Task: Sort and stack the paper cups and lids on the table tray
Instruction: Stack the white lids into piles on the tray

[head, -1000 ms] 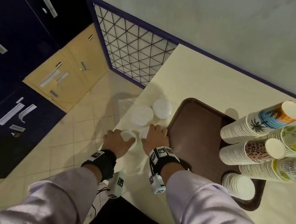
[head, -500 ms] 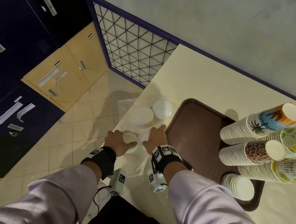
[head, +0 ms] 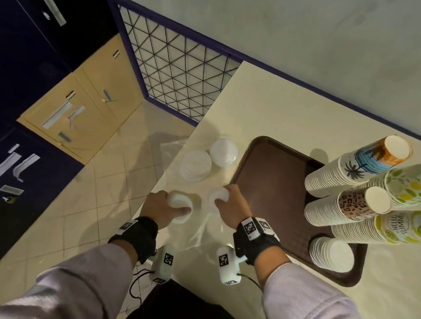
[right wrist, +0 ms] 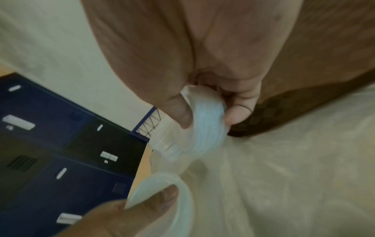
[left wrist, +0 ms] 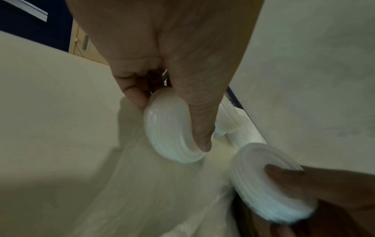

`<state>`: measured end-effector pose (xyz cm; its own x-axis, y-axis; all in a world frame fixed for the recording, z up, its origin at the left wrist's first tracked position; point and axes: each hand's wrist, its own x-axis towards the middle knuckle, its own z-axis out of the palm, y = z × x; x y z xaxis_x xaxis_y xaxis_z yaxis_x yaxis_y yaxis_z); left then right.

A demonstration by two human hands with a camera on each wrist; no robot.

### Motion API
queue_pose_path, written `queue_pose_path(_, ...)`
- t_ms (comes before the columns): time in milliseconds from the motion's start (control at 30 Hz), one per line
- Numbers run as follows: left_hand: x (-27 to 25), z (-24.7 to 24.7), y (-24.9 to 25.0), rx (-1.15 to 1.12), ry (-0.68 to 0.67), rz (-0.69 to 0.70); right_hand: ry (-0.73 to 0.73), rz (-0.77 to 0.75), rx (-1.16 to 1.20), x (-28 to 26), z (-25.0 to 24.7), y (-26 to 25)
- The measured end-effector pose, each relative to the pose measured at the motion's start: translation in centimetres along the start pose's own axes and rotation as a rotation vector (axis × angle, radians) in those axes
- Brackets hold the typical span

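- Fingers of the left hand [head: 159,204] curl round a lid stack [head: 179,205]; the right hand [head: 230,203] grips a second stack [head: 218,197].
- Both stacks have risen off the table [head: 274,106] since a second ago and tilt, apart.
- Tray [head: 267,181] just right holds cup stacks [head: 353,174]; likely next, lids go there.

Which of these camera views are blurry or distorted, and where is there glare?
Head view: sharp, wide-angle bending at the edges, soft glare on the table. Left wrist view: lid stack smeared by motion blur. Right wrist view: blurrier still, its lid stack and the lockers soft.
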<state>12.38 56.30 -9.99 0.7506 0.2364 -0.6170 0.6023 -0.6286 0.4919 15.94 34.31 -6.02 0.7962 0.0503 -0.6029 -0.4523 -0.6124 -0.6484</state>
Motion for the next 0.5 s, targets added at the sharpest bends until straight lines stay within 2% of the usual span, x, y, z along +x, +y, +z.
queue_pose_path(300,-3.0,-1.8,1.8,-0.207,-0.065,0.154,0.103,0.100,0.363,-3.4,-3.0,3.2)
queue_pose_path(500,-4.7,1.7,7.2,-0.378,-0.247,0.227,0.232,0.122,0.560,-6.9,-5.5,5.2)
